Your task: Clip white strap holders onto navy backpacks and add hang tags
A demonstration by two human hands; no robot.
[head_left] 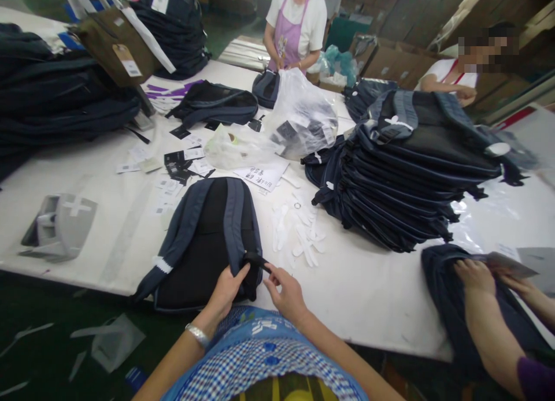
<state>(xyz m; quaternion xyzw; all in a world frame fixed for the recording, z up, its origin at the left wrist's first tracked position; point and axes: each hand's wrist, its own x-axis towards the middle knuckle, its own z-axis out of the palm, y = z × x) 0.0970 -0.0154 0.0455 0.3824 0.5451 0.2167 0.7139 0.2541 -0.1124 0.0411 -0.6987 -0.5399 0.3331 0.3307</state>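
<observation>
A dark navy backpack point(199, 248) lies before me, its black padded back and two grey-blue shoulder straps facing up. My left hand point(228, 288) is closed around the lower end of the right-side shoulder strap point(234, 222). Close beside it, my right hand point(286, 291) pinches the end of a black webbing strap point(258, 260). A white band point(162, 265) is wrapped round the lower part of the other shoulder strap. To the right of the backpack, several white strips point(299, 233) are scattered on the table point(342, 297).
Stacked backpacks point(403, 175) stand at the right, more bags point(56, 95) at the left. Tags point(177, 164), a clear plastic bag point(303, 115) and a grey holder point(60, 225) are on the table. A co-worker's hand point(474, 277) rests on another bag; two people work opposite.
</observation>
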